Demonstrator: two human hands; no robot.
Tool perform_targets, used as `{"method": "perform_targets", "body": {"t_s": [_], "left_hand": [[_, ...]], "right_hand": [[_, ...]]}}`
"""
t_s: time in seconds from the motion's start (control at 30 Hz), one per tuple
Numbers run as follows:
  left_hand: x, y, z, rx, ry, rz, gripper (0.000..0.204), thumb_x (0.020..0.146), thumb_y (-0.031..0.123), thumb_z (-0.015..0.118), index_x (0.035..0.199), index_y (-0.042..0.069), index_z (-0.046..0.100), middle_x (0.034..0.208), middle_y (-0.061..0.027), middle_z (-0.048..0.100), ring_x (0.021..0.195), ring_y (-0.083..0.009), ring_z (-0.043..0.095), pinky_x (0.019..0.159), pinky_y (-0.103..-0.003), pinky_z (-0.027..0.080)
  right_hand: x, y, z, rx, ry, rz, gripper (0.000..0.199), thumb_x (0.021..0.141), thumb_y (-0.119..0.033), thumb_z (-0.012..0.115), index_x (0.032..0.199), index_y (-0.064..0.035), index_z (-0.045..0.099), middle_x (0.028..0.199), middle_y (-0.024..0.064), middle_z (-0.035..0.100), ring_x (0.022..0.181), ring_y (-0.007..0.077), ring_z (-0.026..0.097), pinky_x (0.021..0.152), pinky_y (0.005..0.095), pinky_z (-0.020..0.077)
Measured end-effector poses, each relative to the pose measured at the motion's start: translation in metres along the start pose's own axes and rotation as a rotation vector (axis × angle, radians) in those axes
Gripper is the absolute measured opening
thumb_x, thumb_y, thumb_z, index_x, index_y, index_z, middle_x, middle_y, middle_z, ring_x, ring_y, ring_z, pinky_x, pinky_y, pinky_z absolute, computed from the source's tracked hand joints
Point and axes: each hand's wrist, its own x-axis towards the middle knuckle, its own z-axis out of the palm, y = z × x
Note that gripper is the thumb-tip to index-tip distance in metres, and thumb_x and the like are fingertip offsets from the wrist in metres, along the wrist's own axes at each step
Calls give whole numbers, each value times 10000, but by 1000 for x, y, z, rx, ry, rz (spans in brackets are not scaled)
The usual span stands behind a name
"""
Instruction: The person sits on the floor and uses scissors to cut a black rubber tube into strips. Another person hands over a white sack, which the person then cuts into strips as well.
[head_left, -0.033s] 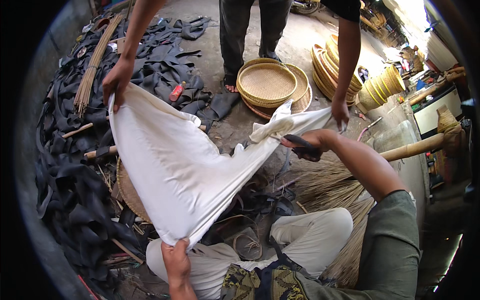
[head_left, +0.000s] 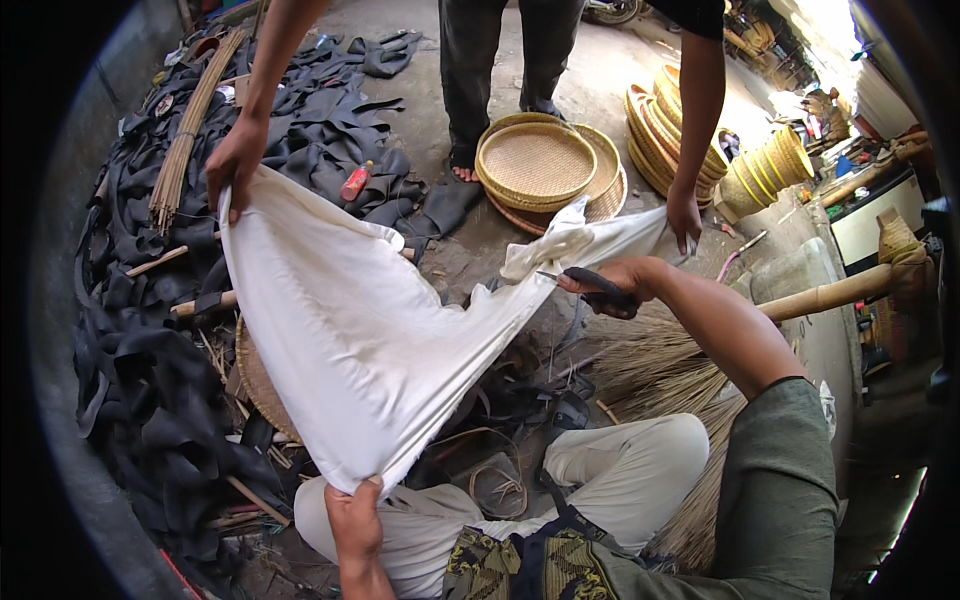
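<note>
A white cloth (head_left: pixel 320 330) hangs stretched over my lap, its edge uneven in the middle. My left hand (head_left: pixel 356 515) is closed on its near corner, thumb on top. At the cloth's right-hand edge, my right hand (head_left: pixel 625 285) grips black-handled scissors (head_left: pixel 592 280); a short length of thin blade shows against the fabric. Opposite me a standing person pulls the cloth taut, with one hand (head_left: pixel 235 165) on the far left corner and the other hand (head_left: pixel 684 218) on the right end. A bunched fold (head_left: pixel 560 240) lies just beyond the scissors.
Black rubbery scraps (head_left: pixel 160 390) are heaped along the left, with a bundle of thin sticks (head_left: pixel 190 130) and a red bottle (head_left: pixel 356 181) on them. Round woven trays (head_left: pixel 535 162) lie at the person's feet; stacked baskets (head_left: pixel 650 140) stand to their right. Bristly stalks (head_left: pixel 665 370) spread beside my right knee.
My right hand has drawn slightly back from the cloth's edge, and the scissors' blade now shows more. My left hand and the other person's hands stay in nearly the same places.
</note>
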Motion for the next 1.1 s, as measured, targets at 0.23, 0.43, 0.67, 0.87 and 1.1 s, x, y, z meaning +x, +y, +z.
{"method": "perform_targets", "body": {"t_s": [0.23, 0.43, 0.67, 0.87, 1.1], "left_hand": [[4, 6, -10, 155, 75, 20, 409, 860, 11, 562, 1249, -109, 607, 1135, -125, 709, 989, -192, 677, 903, -314, 511], [-6, 24, -27, 320, 139, 53, 313, 858, 16, 596, 1144, -98, 653, 1053, -101, 720, 950, -161, 663, 864, -294, 499], [4, 29, -43, 528, 130, 98, 297, 862, 39, 620, 1135, -77, 646, 1057, -83, 706, 942, -152, 645, 861, -299, 499], [98, 31, -51, 532, -93, 176, 402, 850, 71, 624, 1221, -81, 638, 1114, -81, 694, 1019, -172, 630, 921, -317, 479], [198, 79, 109, 1863, -427, 46, 507, 892, 405, 696, 1031, -83, 716, 1019, -264, 730, 966, -386, 703, 837, -464, 528]], "right_hand": [[34, 5, -1, 88, 44, -16, 845, 690, -932, 612, 760, -91, 575, 627, 27, 520, 479, 115, 483, 429, 272, 341], [68, 4, 10, 108, 88, -37, 932, 624, -961, 636, 974, -98, 651, 760, 44, 560, 602, 137, 511, 524, 302, 393], [114, -8, 10, 124, 89, -191, 1137, 573, -993, 630, 1214, -54, 665, 738, 37, 518, 627, 163, 497, 567, 353, 368], [72, 18, -2, 311, 203, -287, 910, 701, -938, 602, 762, -31, 638, 621, 26, 508, 506, 155, 495, 470, 286, 397], [33, 76, -35, 37, 513, -262, 974, 692, -964, 566, 668, 4, 675, 626, 79, 606, 603, 220, 591, 593, 377, 467]]}}
